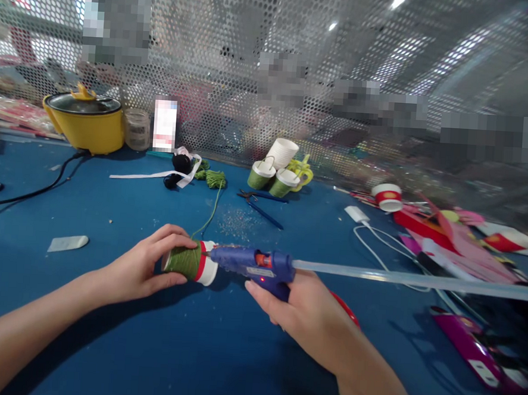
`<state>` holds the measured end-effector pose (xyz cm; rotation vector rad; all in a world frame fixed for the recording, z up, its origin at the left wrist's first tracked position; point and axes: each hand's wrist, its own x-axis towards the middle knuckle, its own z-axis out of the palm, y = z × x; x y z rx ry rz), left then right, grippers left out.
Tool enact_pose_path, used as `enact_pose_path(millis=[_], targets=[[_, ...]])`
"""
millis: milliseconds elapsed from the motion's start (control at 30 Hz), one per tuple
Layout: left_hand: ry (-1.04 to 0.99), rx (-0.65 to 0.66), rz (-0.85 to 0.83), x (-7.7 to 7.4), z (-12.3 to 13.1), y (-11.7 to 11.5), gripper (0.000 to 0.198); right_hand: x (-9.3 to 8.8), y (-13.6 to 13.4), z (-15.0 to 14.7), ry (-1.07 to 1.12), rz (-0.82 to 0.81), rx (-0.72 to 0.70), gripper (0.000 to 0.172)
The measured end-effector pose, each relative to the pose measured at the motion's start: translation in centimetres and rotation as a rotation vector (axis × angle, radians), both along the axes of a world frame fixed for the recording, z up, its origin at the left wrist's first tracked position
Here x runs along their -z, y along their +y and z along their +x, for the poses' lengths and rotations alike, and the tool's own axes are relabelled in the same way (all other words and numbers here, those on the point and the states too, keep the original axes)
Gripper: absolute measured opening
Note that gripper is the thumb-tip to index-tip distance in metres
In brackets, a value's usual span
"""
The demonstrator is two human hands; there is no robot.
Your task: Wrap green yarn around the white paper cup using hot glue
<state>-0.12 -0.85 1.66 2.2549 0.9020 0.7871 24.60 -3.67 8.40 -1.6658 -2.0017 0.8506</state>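
Note:
My left hand [164, 260] is closed around a paper cup [207, 265] lying on its side. Green yarn wraps one part of the cup, beside a red band and a white end. In my right hand [300, 304] is a blue hot glue gun [253, 262] with a small red light lit. Its nozzle points left and reaches the cup near the red band; whether it touches cannot be told. A long clear glue stick [397, 278] sticks out of the gun's back. From the cup, a strand of yarn runs up to a green yarn bundle [215, 179].
Pliers [263, 212] lie beyond the gun, near small green-wrapped cups [260, 174]. A yellow electric pot [92, 124] stands back left. At right are a purple power strip [467, 347], white cables and coloured paper scraps [453, 245]. A perforated metal screen [218, 69] borders the blue table.

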Motion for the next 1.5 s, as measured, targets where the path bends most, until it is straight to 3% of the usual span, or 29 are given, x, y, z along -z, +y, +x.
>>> enact_pose_path(millis=[700, 933, 1233, 1500], targets=[[-0.027, -0.044, -0.001, 0.2, 0.1, 0.2, 0.035, 0.9, -1.2, 0.8, -0.305, 0.311, -0.153, 0.021], [-0.034, -0.026, 0.007, 0.5, 0.2, 0.2, 0.037, 0.6, -0.9, 0.4, -0.275, 0.359, -0.114, 0.018], [0.021, 0.015, 0.062, 0.3, 0.1, -0.1, 0.037, -0.1, -0.5, -0.1, -0.193, 0.123, -0.06, 0.021], [0.049, 0.049, 0.096, 0.2, 0.3, -0.4, 0.037, 0.3, 0.2, 0.0, -0.139, 0.105, -0.078, 0.021]])
